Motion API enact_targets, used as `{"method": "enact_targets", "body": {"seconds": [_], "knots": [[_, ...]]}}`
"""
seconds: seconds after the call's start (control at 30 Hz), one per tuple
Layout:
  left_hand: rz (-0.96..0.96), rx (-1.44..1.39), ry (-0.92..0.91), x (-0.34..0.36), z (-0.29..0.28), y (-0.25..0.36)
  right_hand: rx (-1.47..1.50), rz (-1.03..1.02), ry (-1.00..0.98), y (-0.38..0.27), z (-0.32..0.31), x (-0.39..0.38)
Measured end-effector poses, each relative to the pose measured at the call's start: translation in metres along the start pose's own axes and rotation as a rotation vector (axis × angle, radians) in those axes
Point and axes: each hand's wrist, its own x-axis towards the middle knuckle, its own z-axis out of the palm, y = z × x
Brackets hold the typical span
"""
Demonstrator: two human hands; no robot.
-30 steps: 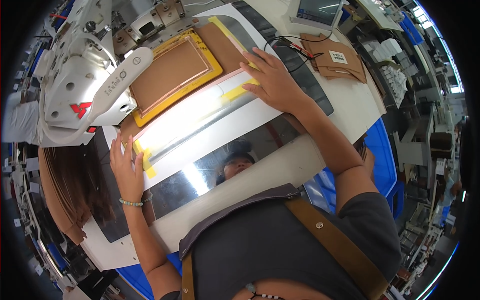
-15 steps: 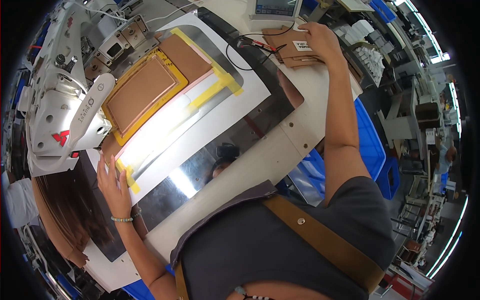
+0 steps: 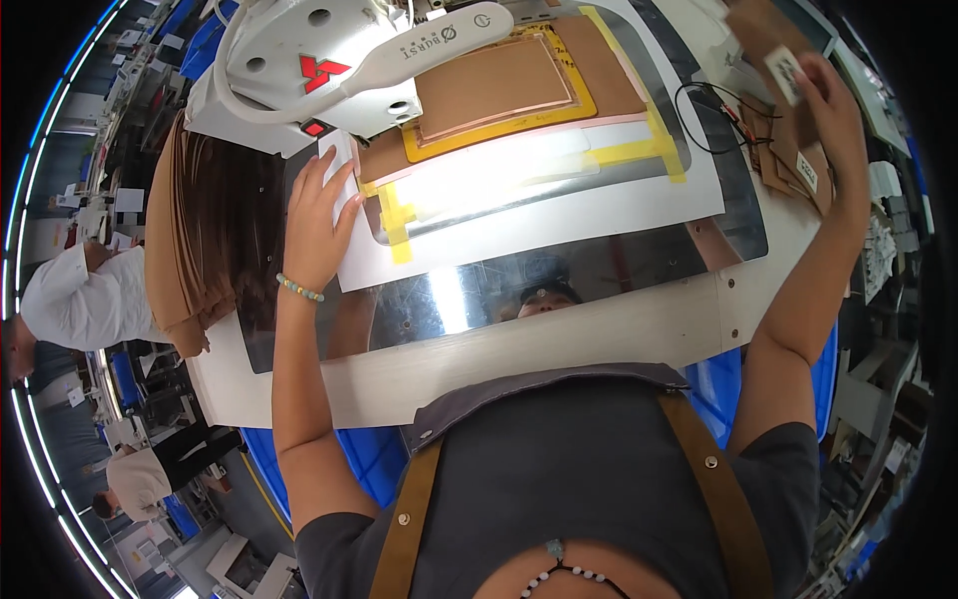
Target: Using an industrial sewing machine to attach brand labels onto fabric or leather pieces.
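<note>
Pale tbl (image 3: 519,361): R fingers (image 3: 815,80) grip brn panel (image 3: 776,28) by edge; L fingers (image 3: 303,188) spread on wht sheet (image 3: 619,212).

A white lamp arm (image 3: 424,55) is bearing lettering; a machine head (image 3: 269,60), a red emblem (image 3: 324,73); brown panels (image 3: 768,30) are carrying printed white labels (image 3: 784,76).

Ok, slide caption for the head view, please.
Left hand at the left edge of a white sheet, right hand holding a brown labelled panel, a yellow frame between the hands.
</note>
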Motion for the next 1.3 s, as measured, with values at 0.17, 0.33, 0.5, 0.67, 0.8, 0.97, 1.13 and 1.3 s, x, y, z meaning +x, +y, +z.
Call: {"method": "enact_targets", "body": {"seconds": [0.17,0.33,0.5,0.67,0.8,0.97,1.13,1.3], "knots": [[0.077,-0.100,0.036,0.028,0.027,-0.012,0.117,-0.287,-0.486,-0.206,0.152,0.012],[0.108,-0.164,0.058,0.068,0.055,-0.012,-0.300,-0.604,-0.354,-0.238,0.273,0.012],[0.043,-0.191,-0.050,0.071,0.062,-0.022,-0.207,-0.726,-0.284,-0.234,0.287,-0.007],[0.138,-0.282,-0.191,0.100,0.059,-0.004,-0.089,-0.744,-0.223,-0.211,0.307,-0.002],[0.143,-0.185,-0.195,0.111,0.063,-0.018,-0.071,-0.757,-0.212,-0.211,0.316,-0.002],[0.155,-0.189,-0.222,0.117,0.069,-0.036,-0.055,-0.739,-0.235,-0.212,0.310,-0.003],[0.205,-0.233,-0.153,0.125,0.077,-0.049,-0.016,-0.738,-0.256,-0.209,0.315,-0.006],[0.156,-0.100,-0.140,0.116,0.091,-0.088,0.125,-0.736,-0.366,-0.220,0.316,-0.014]]}}
